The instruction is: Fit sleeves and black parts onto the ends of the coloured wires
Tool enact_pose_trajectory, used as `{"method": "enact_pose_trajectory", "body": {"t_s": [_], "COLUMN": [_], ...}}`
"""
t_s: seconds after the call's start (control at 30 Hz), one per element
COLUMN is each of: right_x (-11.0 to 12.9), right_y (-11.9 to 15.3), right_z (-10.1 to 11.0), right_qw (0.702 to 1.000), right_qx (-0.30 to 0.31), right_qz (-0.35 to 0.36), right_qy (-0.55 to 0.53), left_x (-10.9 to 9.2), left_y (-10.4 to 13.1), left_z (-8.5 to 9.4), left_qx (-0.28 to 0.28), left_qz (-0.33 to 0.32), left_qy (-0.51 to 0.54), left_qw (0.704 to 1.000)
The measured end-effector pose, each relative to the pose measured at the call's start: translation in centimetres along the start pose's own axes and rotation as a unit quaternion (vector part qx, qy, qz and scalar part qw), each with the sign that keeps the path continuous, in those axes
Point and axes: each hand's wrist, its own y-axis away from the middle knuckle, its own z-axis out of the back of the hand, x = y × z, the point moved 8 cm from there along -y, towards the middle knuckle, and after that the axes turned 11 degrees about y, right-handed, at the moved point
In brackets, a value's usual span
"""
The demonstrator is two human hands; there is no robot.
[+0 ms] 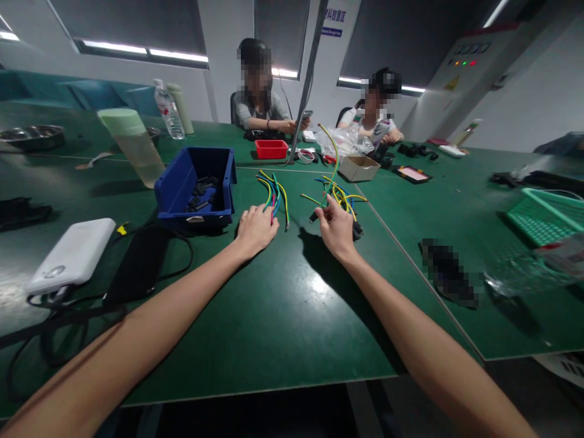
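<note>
Spanning room, green table point(283, 316); blinds point(137, 21) drawn behind.

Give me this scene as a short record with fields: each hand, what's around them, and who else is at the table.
Left hand: left hand rests fingers on a loose bunch of coloured wires; grip unclear.
Right hand: right hand pinches a wire from a second wire pile.
Surface: green table.
Near left: blue bin holding small black parts; white power bank.
Far side: red tray, cardboard box.
Right edge: green basket.
Others: two people seated across.
</note>
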Motion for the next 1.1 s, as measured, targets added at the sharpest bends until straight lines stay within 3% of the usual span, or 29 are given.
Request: {"method": "enact_pose_trajectory", "body": {"t_s": [0.3, 0.53, 1.1], "right_x": [-2.0, -2.1, -3.7], "right_y": [-1.1, -1.1, -1.3], "right_z": [-0.4, 1.2, 1.8], "right_qw": [0.979, 0.94, 0.915], "right_qx": [0.081, 0.104, 0.114], "right_qz": [-0.041, -0.061, -0.09], "right_qy": [0.18, 0.318, 0.377], "left_x": [0.3, 0.2, 0.4], "left_y": [0.0, 0.2, 0.3], "left_z": [0.3, 0.4, 0.4], "left_qx": [-0.005, -0.019, -0.008], "left_qz": [-0.004, -0.017, -0.019], "left_qy": [-0.025, -0.024, -0.009], "left_qw": [1.0, 0.999, 1.0]}}
